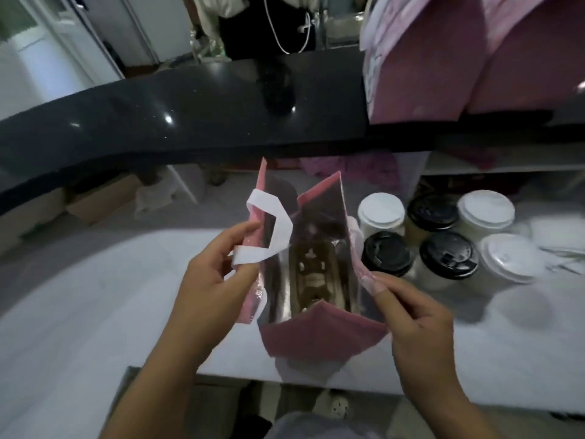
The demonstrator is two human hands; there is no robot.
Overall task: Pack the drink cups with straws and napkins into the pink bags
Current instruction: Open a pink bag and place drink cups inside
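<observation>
Pink bag [316, 331], standing open just left of the cups [449, 258], probably light, thin and easily creased; left hand [215, 280] and right hand [414, 321] pinch opposite rims, likely the safest hold.

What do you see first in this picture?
The pink bag in the middle, held open by the left hand and right hand pinching its sides. Next, six lidded cups huddled to its right, three black lids, three white. More pink bags stand on the dark counter, top right.
</observation>
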